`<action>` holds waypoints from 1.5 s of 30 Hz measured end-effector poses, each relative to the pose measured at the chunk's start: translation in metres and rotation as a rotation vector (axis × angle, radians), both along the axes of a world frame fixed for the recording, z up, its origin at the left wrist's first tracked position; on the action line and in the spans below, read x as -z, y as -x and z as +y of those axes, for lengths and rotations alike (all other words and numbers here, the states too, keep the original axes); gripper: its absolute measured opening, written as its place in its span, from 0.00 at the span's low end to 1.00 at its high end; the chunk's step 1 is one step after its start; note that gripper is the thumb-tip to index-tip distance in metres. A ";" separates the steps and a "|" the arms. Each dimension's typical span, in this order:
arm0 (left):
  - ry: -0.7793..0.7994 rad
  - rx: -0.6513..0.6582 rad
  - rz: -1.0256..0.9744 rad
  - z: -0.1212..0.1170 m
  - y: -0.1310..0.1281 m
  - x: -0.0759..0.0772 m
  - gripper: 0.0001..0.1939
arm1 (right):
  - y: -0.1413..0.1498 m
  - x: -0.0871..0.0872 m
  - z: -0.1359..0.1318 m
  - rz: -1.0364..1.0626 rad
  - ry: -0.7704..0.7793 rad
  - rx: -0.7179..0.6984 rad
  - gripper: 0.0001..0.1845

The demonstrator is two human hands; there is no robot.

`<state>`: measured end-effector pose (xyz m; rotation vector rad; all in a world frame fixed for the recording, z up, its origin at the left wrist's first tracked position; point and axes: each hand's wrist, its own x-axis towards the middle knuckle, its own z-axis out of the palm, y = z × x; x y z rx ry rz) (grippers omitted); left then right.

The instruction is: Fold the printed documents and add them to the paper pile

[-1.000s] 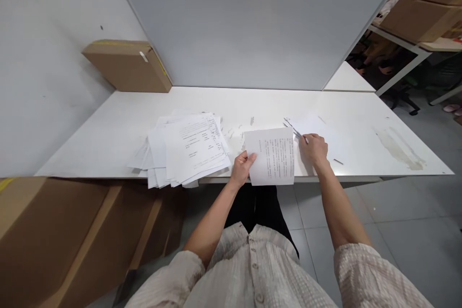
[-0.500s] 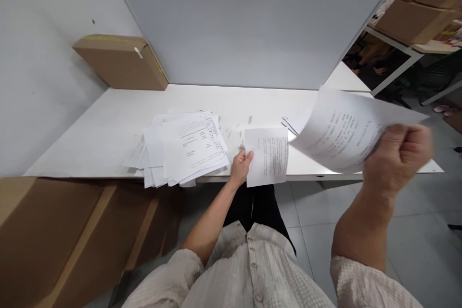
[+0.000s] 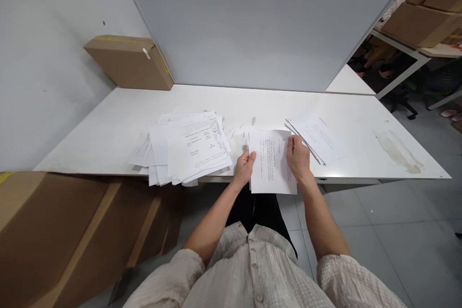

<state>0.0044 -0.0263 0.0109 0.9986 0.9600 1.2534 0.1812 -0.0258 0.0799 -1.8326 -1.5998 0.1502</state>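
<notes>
Behind my white bench [image 3: 231, 98], a pale grey partition [image 3: 231, 24] rises at twelve o'clock. Taking the printed sheets [image 3: 269, 175] before me as the clock's centre, a cardboard box [image 3: 133, 66] with yellow tape stands at ten o'clock in the corner, and brown cartons [image 3: 75, 224] sit below the bench at eight. At nine, an untidy paper pile [image 3: 187, 144] spreads over the bench's front edge. A thin paper stack [image 3: 316, 134] lies at two, just beyond my right hand [image 3: 299, 156], and a smeared brownish patch [image 3: 399, 150] marks the surface at three. More cardboard boxes [image 3: 420, 21] rest on another table between one and two.

My left hand [image 3: 244, 167] pinches the sheets' left edge, thumb on top; my right is curled almost closed on their upper right. They overhang the front edge toward me. Their sideways lines of print are too small to read, as is the pile's top page.
</notes>
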 end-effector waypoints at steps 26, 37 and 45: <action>-0.249 -0.031 0.259 0.003 0.014 -0.016 0.19 | -0.005 -0.098 -0.028 -0.615 0.316 -0.468 0.09; -0.246 0.007 0.338 0.001 0.012 -0.010 0.13 | -0.006 -0.078 -0.023 -0.619 0.290 -0.471 0.08; -0.341 -0.128 -0.053 0.001 0.013 -0.061 0.25 | -0.034 -0.069 -0.029 0.162 0.030 -0.351 0.10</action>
